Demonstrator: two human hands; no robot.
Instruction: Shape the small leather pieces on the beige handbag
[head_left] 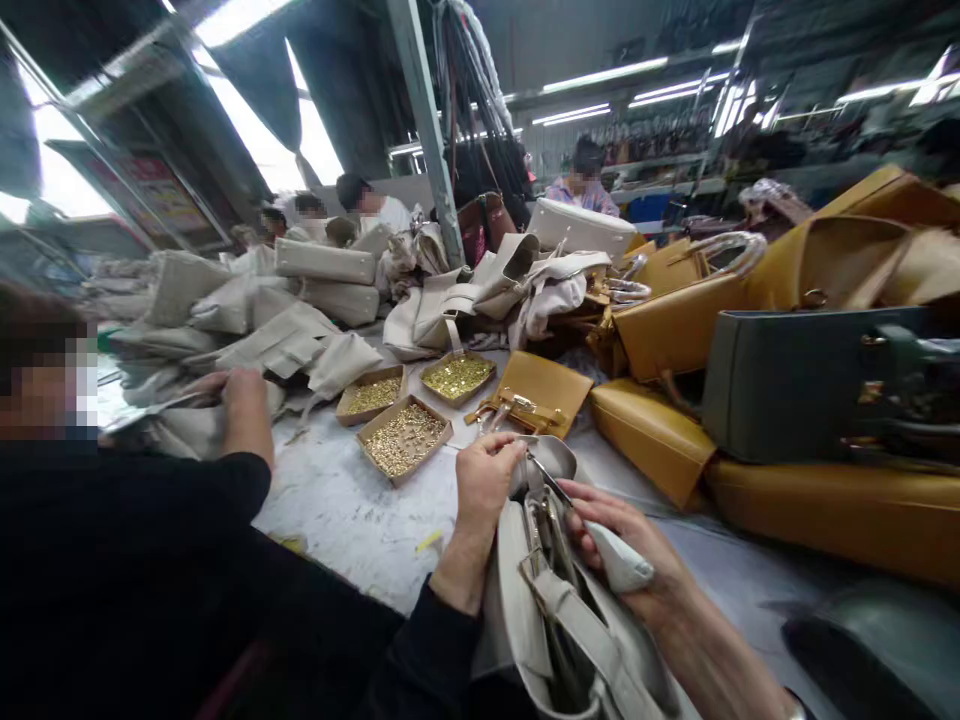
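lowest and closest, an off-white leather-look handbag with a wide strap gapes upward at the bottom centre, just right of the middle, between the wearer's two bare hands. the left hand reaches in from a dark sleeve; its thumb and forefinger pinch the edge of the bag at its far end, the other fingers curled in. the right hand grips a slim tool with a pale, thick handle and a thin metal shaft; the forefinger lies along it, the other fingers curl under the handle, and the shaft's tip points at the bag edge close by the left fingertips. whether the tip touches is too small to tell

beyond the hands, on a scuffed white tabletop, sit three shallow brown cardboard trays of small gold-coloured metal pieces. just right of them lies a small mustard-yellow bag. farther right, more mustard-yellow bags are heaped around a dark grey-green bag

on the left, a co-worker in a dark short-sleeved top has an arm stretched towards a heap of off-white bags. more people sit behind, under strip lights
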